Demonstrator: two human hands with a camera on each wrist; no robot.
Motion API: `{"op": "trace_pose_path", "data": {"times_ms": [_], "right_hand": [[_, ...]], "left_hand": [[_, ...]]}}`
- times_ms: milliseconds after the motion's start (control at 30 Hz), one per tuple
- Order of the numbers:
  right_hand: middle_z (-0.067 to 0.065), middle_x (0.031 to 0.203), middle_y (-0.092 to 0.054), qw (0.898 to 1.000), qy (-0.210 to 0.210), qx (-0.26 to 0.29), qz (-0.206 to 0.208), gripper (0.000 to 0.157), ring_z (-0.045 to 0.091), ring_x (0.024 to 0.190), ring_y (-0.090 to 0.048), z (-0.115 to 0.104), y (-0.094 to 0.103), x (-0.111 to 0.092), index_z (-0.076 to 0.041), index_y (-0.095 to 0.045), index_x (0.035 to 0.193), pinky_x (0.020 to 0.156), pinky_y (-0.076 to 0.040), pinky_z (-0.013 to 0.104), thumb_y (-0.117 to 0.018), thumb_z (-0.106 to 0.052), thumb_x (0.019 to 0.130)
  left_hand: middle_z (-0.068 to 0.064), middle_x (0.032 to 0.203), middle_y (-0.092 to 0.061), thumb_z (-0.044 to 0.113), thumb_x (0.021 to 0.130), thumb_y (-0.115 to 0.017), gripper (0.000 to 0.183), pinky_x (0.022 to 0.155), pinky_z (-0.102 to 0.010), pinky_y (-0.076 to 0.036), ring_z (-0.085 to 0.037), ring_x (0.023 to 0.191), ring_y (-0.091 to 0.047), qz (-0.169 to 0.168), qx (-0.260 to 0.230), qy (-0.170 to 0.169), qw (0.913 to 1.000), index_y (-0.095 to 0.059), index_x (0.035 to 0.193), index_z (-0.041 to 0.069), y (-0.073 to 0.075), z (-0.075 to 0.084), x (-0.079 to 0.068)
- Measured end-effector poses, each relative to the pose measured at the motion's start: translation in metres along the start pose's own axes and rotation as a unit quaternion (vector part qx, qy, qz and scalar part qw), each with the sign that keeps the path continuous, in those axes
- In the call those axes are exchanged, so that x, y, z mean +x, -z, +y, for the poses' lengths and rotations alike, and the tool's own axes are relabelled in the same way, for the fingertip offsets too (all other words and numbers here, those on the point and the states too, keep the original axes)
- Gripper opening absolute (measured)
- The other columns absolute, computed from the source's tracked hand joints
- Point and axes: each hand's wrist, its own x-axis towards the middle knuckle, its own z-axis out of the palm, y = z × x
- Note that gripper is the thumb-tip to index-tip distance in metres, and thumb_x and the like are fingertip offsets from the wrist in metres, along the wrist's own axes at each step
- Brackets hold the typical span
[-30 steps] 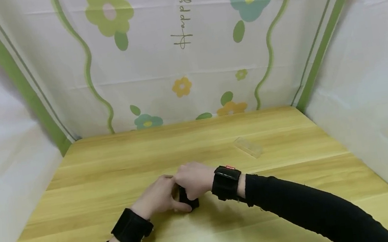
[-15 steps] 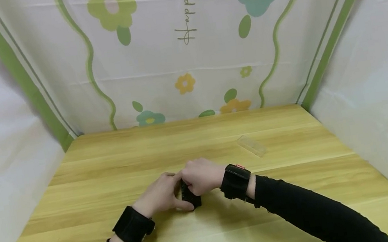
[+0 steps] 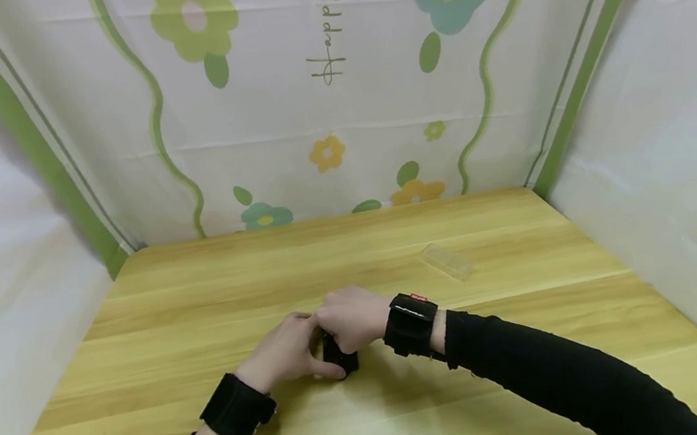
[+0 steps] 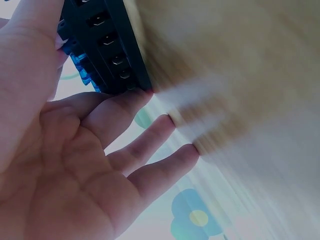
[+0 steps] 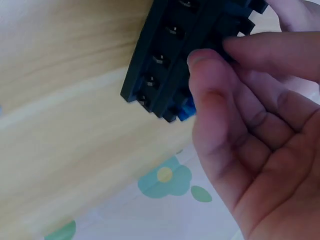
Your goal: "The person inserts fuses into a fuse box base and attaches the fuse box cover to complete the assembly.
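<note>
A black terminal block (image 3: pixel 342 359) stands on the wooden table, between the two hands. Metal contacts show in a row of slots along its side in both wrist views, and blue parts (image 4: pixel 82 70) sit behind its black ridges. My left hand (image 3: pixel 283 353) grips the block by its ends, thumb at the near end and index finger at the far one; the other fingers reach to the tabletop. From above, my right hand (image 3: pixel 354 318) has its fingers curled, with thumb and index finger pinching at the block's ridged top. Whatever lies between those fingertips is hidden.
A clear, flat plastic strip (image 3: pixel 447 261) lies on the wooden table (image 3: pixel 198 290), beyond the right hand. White cloth with printed flowers (image 3: pixel 253 112) hangs behind the table, and pale cloth walls (image 3: pixel 664 128) close in both sides.
Both hands stay at the block. The right hand shifts slightly over its top, and a little more of the block shows than one second ago. The head view sways slightly.
</note>
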Motion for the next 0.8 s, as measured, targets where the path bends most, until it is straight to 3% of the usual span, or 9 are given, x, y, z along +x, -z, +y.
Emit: {"op": "trace_pose_path", "data": {"times_ms": [200, 333, 433, 500, 567, 700, 800], "right_hand": [[-0.006, 0.061, -0.037, 1.0, 0.002, -0.005, -0.001, 0.025, 0.007, 0.052, -0.031, 0.001, -0.001, -0.003, -0.018, -0.048, 0.066, 0.044, -0.024, 0.019, -0.061, -0.003, 0.082], [-0.006, 0.061, -0.039, 1.0, -0.006, -0.014, -0.003, 0.015, 0.008, 0.054, -0.034, -0.002, 0.0, 0.0, -0.017, -0.058, 0.071, 0.045, -0.028, 0.02, -0.069, -0.01, 0.078], [-0.006, 0.062, -0.041, 1.0, -0.009, -0.014, 0.001, 0.009, 0.009, 0.055, -0.037, -0.004, -0.002, 0.001, -0.016, -0.064, 0.08, 0.046, -0.031, 0.02, -0.073, -0.015, 0.076], [-0.006, 0.06, -0.039, 1.0, -0.008, -0.009, 0.005, 0.007, 0.009, 0.054, -0.035, -0.003, -0.004, 0.0, -0.015, -0.063, 0.079, 0.047, -0.03, 0.02, -0.069, -0.013, 0.08], [-0.006, 0.059, -0.035, 1.0, -0.008, -0.001, 0.013, 0.014, 0.008, 0.053, -0.033, -0.001, -0.007, -0.004, -0.016, -0.057, 0.073, 0.048, -0.028, 0.019, -0.065, -0.011, 0.084], [-0.007, 0.056, -0.03, 0.999, -0.015, 0.031, 0.03, 0.031, 0.007, 0.05, -0.029, 0.008, -0.007, -0.018, -0.019, -0.044, 0.062, 0.048, -0.024, 0.018, -0.058, -0.009, 0.088], [-0.009, 0.056, -0.032, 0.997, -0.026, 0.059, 0.044, 0.031, 0.005, 0.048, -0.029, 0.015, -0.001, -0.028, -0.021, -0.047, 0.061, 0.046, -0.023, 0.018, -0.058, -0.011, 0.089]], "left_hand": [[0.002, 0.105, -0.061, 0.056, 0.066, -0.079, 0.059, 0.082, -0.029, -0.046, -0.017, 0.096, -0.058, -0.001, -0.004, -0.003, 1.0, -0.059, 0.11, 0.022, 0.0, 0.001, 0.001], [0.001, 0.085, -0.059, 0.056, 0.067, -0.079, 0.05, 0.066, -0.026, -0.045, -0.012, 0.075, -0.054, -0.001, -0.014, -0.011, 0.9998, -0.06, 0.095, 0.019, 0.0, 0.001, 0.002], [0.003, 0.081, -0.056, 0.056, 0.067, -0.079, 0.048, 0.062, -0.025, -0.042, -0.01, 0.07, -0.05, 0.001, -0.01, -0.015, 0.9998, -0.059, 0.092, 0.019, -0.001, 0.0, 0.002], [0.005, 0.088, -0.058, 0.055, 0.067, -0.079, 0.052, 0.067, -0.025, -0.043, -0.011, 0.076, -0.053, 0.003, -0.005, -0.014, 0.9999, -0.059, 0.101, 0.021, -0.001, -0.001, 0.001], [0.002, 0.096, -0.06, 0.056, 0.067, -0.078, 0.062, 0.073, -0.027, -0.045, -0.015, 0.084, -0.056, 0.0, 0.001, -0.011, 0.9999, -0.059, 0.114, 0.02, -0.001, -0.001, 0.001], [-0.012, 0.111, -0.06, 0.058, 0.068, -0.077, 0.089, 0.085, -0.035, -0.045, -0.027, 0.102, -0.057, -0.009, 0.017, 0.003, 0.9998, -0.05, 0.136, 0.009, 0.0, -0.002, 0.0], [-0.018, 0.121, -0.056, 0.061, 0.067, -0.076, 0.1, 0.092, -0.038, -0.042, -0.031, 0.112, -0.053, -0.018, 0.031, 0.018, 0.9992, -0.044, 0.142, 0.003, 0.001, -0.002, 0.0]]}}
